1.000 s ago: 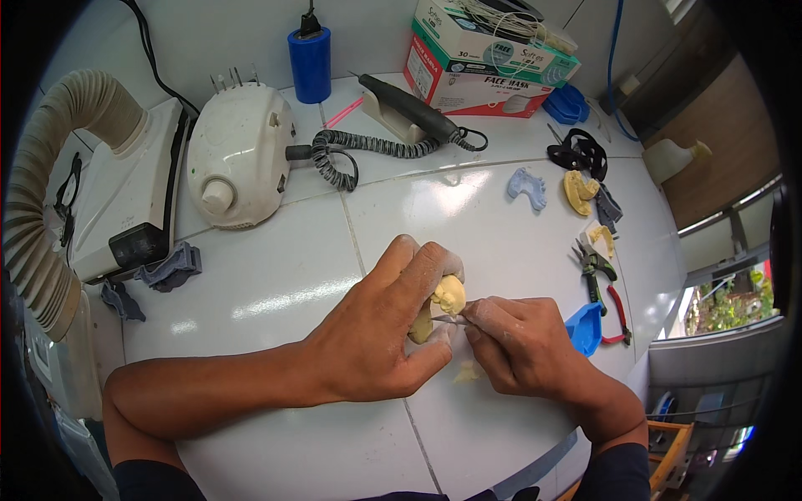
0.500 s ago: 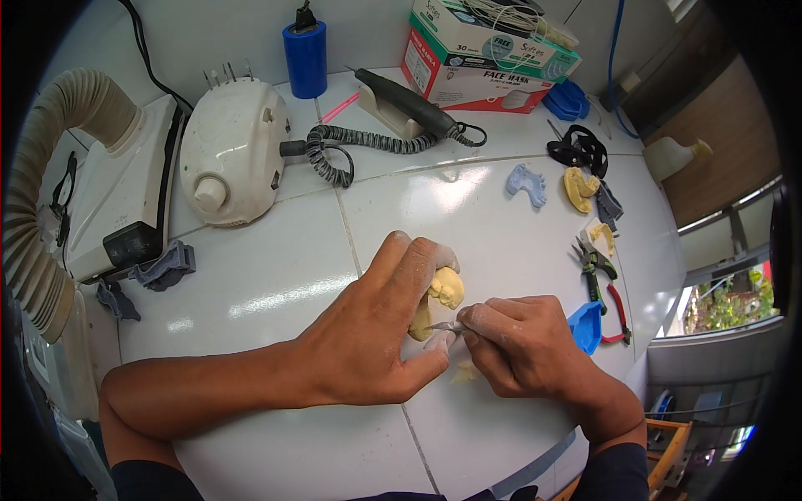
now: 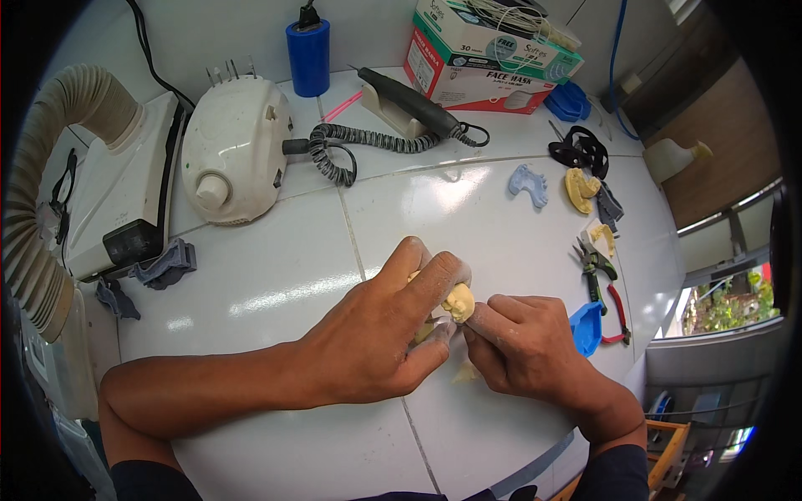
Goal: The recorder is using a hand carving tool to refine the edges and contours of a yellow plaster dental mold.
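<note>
My left hand [image 3: 372, 334] is closed around a pale yellow plaster dental model [image 3: 459, 302], holding it over the white worktop. Its fingers hide much of the model; a rounded, bumpy end shows beside the fingertips. Close against it, my right hand [image 3: 530, 346] pinches a slim metal carving tool [image 3: 440, 320], mostly hidden by the fingers, with a little of it showing at the model. Pale dust coats the fingertips. Below the hands, yellowish scraps [image 3: 465, 372] lie on the worktop.
At left stand a white dust extractor [image 3: 121, 200] with a ribbed hose [image 3: 29, 192] and a white control unit [image 3: 234, 150] corded to a black handpiece [image 3: 409, 100]. Boxes [image 3: 480, 79] stand behind. Along the right are dental models [image 3: 578, 190], pliers [image 3: 595, 267] and a blue tray [image 3: 587, 327].
My left hand has turned the dental model, so its flat yellow part is now mostly covered. The right hand's fingers have come closer to it, and less of the tool shows.
</note>
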Tool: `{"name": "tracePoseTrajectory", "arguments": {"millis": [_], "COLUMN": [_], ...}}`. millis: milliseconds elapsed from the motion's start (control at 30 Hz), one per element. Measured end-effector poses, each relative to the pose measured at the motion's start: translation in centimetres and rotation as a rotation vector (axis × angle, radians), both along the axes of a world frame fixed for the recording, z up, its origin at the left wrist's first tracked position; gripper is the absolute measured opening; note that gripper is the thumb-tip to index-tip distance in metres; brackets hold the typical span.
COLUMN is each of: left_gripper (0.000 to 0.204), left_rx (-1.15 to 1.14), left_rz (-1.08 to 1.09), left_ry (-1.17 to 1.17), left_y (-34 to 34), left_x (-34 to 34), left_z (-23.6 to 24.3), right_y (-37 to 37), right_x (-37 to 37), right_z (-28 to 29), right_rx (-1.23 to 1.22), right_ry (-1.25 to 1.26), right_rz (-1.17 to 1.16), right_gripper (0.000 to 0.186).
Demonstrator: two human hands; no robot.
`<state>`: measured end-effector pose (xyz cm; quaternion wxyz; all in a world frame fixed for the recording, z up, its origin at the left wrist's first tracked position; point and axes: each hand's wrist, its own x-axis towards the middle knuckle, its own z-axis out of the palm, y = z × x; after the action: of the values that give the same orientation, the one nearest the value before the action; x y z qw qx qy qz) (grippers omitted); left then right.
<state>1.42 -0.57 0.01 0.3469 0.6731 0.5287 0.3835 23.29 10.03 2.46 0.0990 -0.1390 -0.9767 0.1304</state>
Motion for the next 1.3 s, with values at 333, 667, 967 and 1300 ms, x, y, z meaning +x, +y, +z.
{"name": "tracePoseTrajectory", "arguments": {"millis": [333,667,967,1300], "left_gripper": [0.048,0.063,0.059,0.057], "left_rx": [0.087,0.11,0.054,-0.041], "left_rz": [0.065,-0.019,-0.036,-0.02], "left_ry": [-0.052,-0.184,-0.218,-0.258], "left_y": [0.0,0.2,0.3,0.1], "left_x": [0.2,-0.5,-0.7,-0.7], "left_z": [-0.6,-0.6,-0.1,0.3], "right_y": [0.3,0.4,0.3,-0.1], "right_x": [0.0,0.1,0.1,-0.1], "right_z": [-0.5,-0.3,-0.1,-0.8], "right_rx": [-0.117,-0.256,-0.218,-0.169], "right_ry": [0.077,0.126,0.105,0.146], "right_rz": [-0.014,0.042,0.036,0.03], "right_gripper": [0.017,0.014,0.017,0.018]}}
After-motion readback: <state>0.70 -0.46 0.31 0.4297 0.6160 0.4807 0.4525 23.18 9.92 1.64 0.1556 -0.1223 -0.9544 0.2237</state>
